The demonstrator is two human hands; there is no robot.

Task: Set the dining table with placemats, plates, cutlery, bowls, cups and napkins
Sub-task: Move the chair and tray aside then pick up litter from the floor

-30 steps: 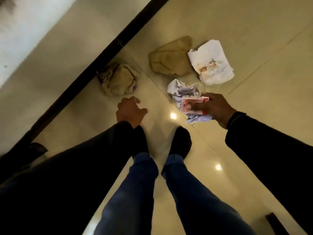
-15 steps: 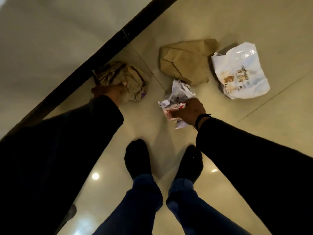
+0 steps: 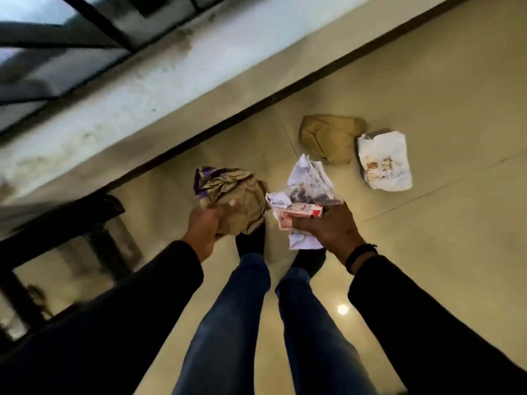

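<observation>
Gripped crumpled brown paper (image 3: 233, 201) in left hand (image 3: 205, 226), white wrappers (image 3: 305, 195) in right hand (image 3: 328, 226), evidently clearing litter before setting; no tableware visible; brown bag (image 3: 328, 138) and white bag (image 3: 385, 161) seemingly next.

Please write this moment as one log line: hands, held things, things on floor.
left hand: holds brown paper wad | right hand: holds white wrappers | floor: brown bag, white bag
</observation>
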